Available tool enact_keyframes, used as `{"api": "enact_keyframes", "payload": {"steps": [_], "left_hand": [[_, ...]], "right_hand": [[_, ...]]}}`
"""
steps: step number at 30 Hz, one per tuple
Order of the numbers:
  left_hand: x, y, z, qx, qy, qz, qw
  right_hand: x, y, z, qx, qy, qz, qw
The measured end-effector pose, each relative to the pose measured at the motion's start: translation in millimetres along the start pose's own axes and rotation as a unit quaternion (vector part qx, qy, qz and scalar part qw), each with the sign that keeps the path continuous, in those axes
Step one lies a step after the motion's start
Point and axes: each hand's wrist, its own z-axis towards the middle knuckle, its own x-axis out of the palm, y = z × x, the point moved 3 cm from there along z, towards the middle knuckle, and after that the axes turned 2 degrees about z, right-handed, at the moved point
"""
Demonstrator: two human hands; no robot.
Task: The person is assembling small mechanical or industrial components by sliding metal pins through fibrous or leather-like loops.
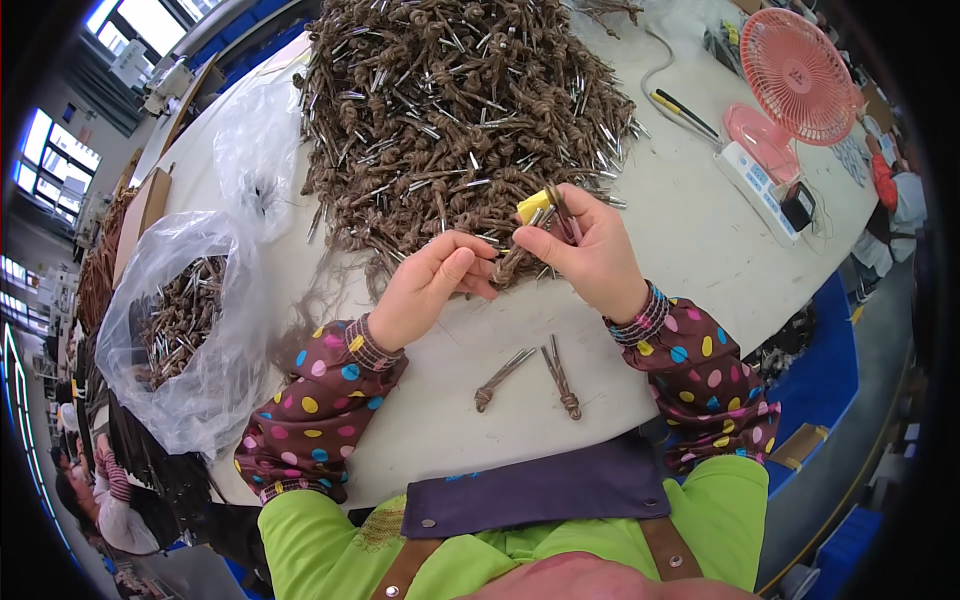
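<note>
My right hand (597,255) is closed around what look like thread snips (535,207), partly yellow with dark metal arms. Below its thumb hangs a brown knotted cord (512,264) with metal tips, close to the pile. My left hand (432,282) is just left of that cord, its fingers curled and thumb bent in; whatever they pinch is too small or hidden. Two knotted cords with silvery tips, a left one (497,384) and a right one (561,380), lie apart on the pale table (440,430) nearer to me.
A large heap of similar brown knotted cords (460,120) covers the table's far middle. At left, a clear plastic bag (240,330) holds more. On the right are a pink fan (797,78), a white power strip (757,188) and a yellow-black pen-like tool (683,112).
</note>
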Motion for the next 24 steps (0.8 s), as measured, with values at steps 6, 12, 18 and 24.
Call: {"api": "enact_keyframes", "payload": {"steps": [6,12,18,24], "left_hand": [[6,-6,-1,0.017,0.022,0.105,0.994],[13,-3,0,-0.102,0.013,-0.009,0.995],[10,1,0,-0.162,0.020,-0.119,0.979],[-7,-30,-10,-0.045,0.047,0.177,0.982]], "right_hand": [[-8,-3,3,0.007,-0.051,0.045,0.998],[-4,-4,3,0.009,-0.063,0.086,0.994],[0,-3,2,-0.020,-0.076,0.119,0.990],[-17,-7,4,0.074,-0.143,0.205,0.965]]}}
